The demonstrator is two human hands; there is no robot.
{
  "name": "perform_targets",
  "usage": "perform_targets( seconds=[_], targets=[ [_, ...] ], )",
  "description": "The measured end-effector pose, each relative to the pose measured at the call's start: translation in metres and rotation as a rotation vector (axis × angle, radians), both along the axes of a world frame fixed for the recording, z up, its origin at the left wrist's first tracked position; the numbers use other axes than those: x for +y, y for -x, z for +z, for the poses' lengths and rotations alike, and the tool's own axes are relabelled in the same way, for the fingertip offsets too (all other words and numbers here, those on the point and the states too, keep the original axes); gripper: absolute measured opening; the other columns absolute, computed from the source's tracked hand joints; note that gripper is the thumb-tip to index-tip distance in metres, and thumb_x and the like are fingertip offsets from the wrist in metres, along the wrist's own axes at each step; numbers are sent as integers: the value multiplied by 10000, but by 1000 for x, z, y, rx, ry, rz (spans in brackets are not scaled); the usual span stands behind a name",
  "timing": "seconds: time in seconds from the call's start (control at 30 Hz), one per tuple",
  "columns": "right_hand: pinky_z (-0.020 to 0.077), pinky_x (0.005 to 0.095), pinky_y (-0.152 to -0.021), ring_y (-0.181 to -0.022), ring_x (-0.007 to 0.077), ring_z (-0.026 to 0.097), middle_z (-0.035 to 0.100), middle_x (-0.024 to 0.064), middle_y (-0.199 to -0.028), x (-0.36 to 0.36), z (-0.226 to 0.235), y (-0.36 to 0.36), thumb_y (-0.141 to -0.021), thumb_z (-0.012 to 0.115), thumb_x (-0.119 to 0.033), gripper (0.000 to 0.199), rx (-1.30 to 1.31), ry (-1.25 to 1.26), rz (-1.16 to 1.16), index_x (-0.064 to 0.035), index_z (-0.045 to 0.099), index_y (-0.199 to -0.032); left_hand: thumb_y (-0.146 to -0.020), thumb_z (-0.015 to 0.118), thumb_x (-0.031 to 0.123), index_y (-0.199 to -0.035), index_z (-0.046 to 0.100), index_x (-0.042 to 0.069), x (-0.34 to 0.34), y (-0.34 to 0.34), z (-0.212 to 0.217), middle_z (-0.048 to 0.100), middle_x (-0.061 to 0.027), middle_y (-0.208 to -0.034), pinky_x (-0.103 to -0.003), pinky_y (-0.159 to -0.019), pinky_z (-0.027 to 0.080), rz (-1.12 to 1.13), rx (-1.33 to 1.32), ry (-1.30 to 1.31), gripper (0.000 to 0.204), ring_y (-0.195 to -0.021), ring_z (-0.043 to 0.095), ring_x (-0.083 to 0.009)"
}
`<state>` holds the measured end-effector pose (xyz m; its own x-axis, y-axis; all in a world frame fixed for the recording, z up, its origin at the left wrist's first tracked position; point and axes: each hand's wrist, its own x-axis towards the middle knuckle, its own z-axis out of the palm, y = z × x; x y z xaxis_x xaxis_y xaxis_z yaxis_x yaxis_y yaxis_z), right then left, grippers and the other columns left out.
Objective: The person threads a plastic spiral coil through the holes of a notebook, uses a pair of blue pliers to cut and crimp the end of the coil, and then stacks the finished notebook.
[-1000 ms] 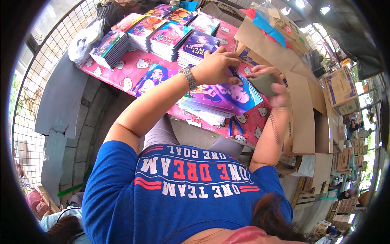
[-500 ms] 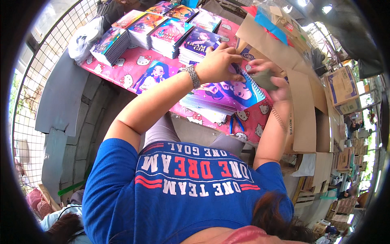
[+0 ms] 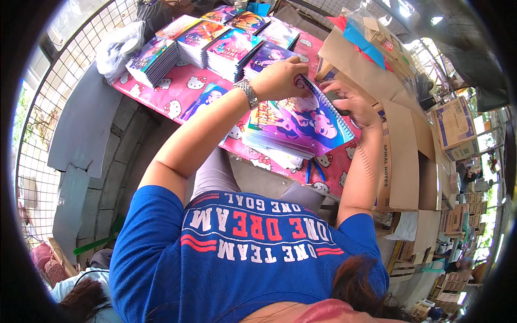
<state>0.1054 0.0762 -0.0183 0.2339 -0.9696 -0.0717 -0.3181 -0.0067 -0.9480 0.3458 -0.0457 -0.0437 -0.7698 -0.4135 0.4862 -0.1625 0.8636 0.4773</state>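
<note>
A purple and blue notebook (image 3: 293,121) with illustrated figures on its cover lies on a stack of similar sheets. Along its right edge runs a spiral wire (image 3: 335,111). My left hand (image 3: 281,81), wearing a silver watch on the wrist, has its fingers bent round the notebook's upper corner and holds it. Beside the spiral edge, my right hand (image 3: 355,105) is closed round a small dark green object (image 3: 340,102); its kind is unclear. A thin coil (image 3: 366,161) shows against my right forearm. Blue-handled pliers (image 3: 315,171) lie just below the stack.
Several stacks of finished notebooks (image 3: 231,51) fill the far side of the pink patterned table (image 3: 186,81). A white plastic bag (image 3: 119,49) sits at the far left corner. Open cardboard boxes (image 3: 401,156) border the right side. Another person's hair (image 3: 86,299) shows at lower left.
My left hand has shifted a little left and down, uncovering more of the cover. The right hand has turned beside the spiral edge, still holding the dark green object. The whole view has shifted slightly.
</note>
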Motion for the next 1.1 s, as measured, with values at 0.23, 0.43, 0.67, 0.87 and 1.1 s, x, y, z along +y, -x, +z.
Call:
perform_targets(
  seconds=[0.23, 0.43, 0.67, 0.87, 1.1],
  targets=[
    [474, 378, -969, -1084, 252, 608, 531, 151, -1297, -8, 4, -9, -814, 666, -264, 414, 9, -26, 56, -44, 613, -1160, -732, 830, 264, -930, 661, 19, 3, -1, -4, 583, -124, -868, -399, -719, 497, -116, 112, -68, 358, -804, 616, -313],
    [451, 353, -1030, -1183, 250, 582, 542, 157, -1310, -10, 4, -14, -738, 652, -227, 468, -307, 109, 108, -26, 618, -1159, -732, 829, 302, -920, 685, 50, 5, -1, -10, 600, -130, -879, -409, -734, 517, -103, 162, -68, 345, -829, 631, -324],
    [478, 352, -976, -1127, 255, 606, 534, 136, -1309, -18, 9, -14, -777, 695, -318, 495, -173, 65, 191, -65, 619, -1196, -758, 827, 265, -958, 680, 18, 9, -6, -1, 578, -119, -838, -389, -687, 479, -163, 79, -99, 351, -761, 606, -291],
    [466, 360, -996, -1129, 226, 603, 531, 134, -1309, -19, 6, -19, -763, 688, -363, 523, -226, 166, 177, -42, 630, -1173, -729, 842, 256, -964, 684, 31, 8, -7, -5, 635, -123, -869, -376, -735, 508, -201, 146, -174, 362, -819, 645, -283],
    [463, 355, -997, -1125, 243, 608, 527, 148, -1290, -24, 8, -18, -792, 654, -379, 545, -348, 107, 191, 0, 610, -1181, -728, 854, 209, -998, 676, 33, 9, -7, -1, 690, -81, -880, -318, -758, 522, -139, 97, -305, 368, -821, 666, -165]
  ],
)
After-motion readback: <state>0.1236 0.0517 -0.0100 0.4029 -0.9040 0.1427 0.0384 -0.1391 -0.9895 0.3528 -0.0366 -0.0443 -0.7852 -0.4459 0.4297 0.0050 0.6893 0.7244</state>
